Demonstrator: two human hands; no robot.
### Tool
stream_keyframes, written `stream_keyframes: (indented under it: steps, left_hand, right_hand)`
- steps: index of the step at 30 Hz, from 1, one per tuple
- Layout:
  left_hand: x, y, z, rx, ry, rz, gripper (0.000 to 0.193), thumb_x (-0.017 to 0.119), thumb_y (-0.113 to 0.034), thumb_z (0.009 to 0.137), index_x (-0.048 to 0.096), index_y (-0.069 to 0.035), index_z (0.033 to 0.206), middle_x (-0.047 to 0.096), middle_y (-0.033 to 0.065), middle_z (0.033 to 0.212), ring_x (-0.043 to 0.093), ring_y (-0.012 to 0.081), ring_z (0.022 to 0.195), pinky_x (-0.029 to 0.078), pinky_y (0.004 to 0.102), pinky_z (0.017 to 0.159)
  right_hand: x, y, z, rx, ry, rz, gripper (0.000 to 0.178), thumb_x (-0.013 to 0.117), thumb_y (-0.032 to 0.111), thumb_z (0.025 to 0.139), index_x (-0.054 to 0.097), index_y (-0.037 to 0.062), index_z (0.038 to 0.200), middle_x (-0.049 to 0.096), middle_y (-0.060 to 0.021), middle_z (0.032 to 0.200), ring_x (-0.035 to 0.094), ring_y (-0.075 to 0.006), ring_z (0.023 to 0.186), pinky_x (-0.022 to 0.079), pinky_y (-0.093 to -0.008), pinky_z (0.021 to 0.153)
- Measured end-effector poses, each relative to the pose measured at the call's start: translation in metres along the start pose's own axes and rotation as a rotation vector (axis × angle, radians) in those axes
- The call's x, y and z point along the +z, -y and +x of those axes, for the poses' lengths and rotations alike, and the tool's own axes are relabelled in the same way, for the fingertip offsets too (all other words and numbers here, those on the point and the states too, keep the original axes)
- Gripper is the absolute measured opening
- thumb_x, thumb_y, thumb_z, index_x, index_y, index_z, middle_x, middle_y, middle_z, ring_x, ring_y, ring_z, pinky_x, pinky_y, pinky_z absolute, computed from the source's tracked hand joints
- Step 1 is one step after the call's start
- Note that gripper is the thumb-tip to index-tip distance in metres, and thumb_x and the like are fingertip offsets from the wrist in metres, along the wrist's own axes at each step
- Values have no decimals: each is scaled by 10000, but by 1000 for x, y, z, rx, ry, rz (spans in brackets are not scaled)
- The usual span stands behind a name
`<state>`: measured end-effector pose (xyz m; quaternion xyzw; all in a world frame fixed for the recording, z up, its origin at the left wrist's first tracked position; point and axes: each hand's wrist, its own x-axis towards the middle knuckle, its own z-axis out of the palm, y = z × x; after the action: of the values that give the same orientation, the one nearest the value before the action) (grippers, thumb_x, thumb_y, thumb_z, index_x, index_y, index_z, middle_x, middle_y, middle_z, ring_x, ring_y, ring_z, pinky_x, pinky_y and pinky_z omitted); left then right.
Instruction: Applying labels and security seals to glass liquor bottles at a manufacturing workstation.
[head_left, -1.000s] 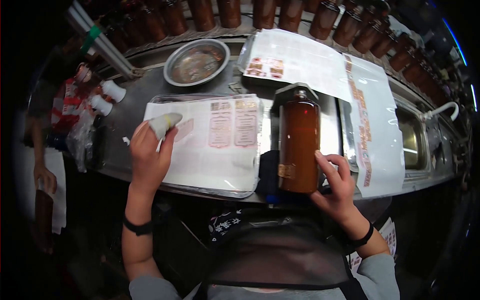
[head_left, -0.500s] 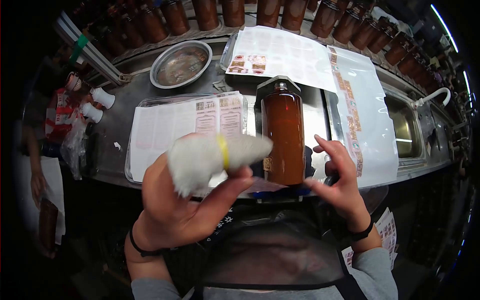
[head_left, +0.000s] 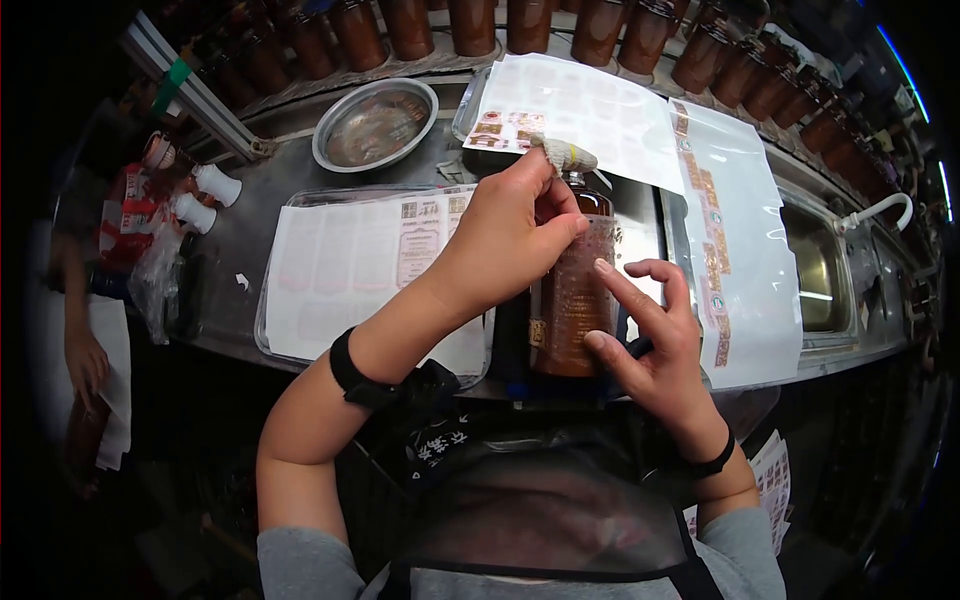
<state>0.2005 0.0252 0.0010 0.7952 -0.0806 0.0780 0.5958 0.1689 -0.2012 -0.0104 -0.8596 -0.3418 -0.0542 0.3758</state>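
A brown glass bottle point(head_left: 567, 350) lies on its back on a stand, its neck pointing away from me. Over its front is a clear label point(head_left: 572, 290) with gold print, apparently wrinkled or bubbled. My left hand point(head_left: 520, 225) reaches across the bottle's upper left, thumb and fingers pinched at the label's top edge. A whitish cloth finger cover point(head_left: 566, 155), banded in yellow, sits on one of its fingers near the bottle neck. My right hand point(head_left: 655, 335) is open at the bottle's right side, index fingertip and thumb tip at the label's right edge.
Printed label sheets lie on a tray point(head_left: 350, 270) at left, with more sheets point(head_left: 575, 105) behind and a long sheet point(head_left: 740, 250) at right. A metal bowl point(head_left: 375, 125) stands at the back left, a sink point(head_left: 815, 260) at right. Brown bottles point(head_left: 470, 25) line the back; another person's hand point(head_left: 85, 360) shows far left.
My left hand has moved forward and right, from in front of the bottle to its upper part. The clear label now lies over the bottle, and my right fingers have come up against its edge.
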Motion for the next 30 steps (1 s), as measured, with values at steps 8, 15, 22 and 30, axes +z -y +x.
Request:
stream_keyframes:
  steps: [8,15,22,30]
  left_hand:
    - [0,14,4,-3,-29,-4,335,727,-61,825,631,-25,1143,623,-4,828,574,81,748,487,258,719]
    - [-2,21,5,45,-223,108,382,732,-72,839,638,-46,1208,612,-16,821,563,78,758,470,251,729]
    - [4,20,-68,336,-38,453,687,666,-353,904,404,-90,1482,390,125,1536,341,325,1373,232,461,1100]
    - [12,31,-75,252,115,528,762,620,-425,925,297,-107,1537,270,161,1587,219,392,1443,153,538,1133]
  right_hand:
    - [11,-12,7,-48,-17,41,612,796,251,784,614,136,1357,534,-168,1183,589,-286,1033,508,-375,847]
    - [6,-5,9,45,-1,81,594,772,239,806,605,117,1363,546,-172,1159,567,-310,1084,486,-394,906]
    - [-2,-19,18,57,94,100,625,746,291,846,548,167,1425,525,-166,1165,581,-314,1049,511,-392,868]
    - [5,-29,19,8,129,117,703,722,398,856,472,202,1483,516,-164,1159,622,-334,968,538,-407,789]
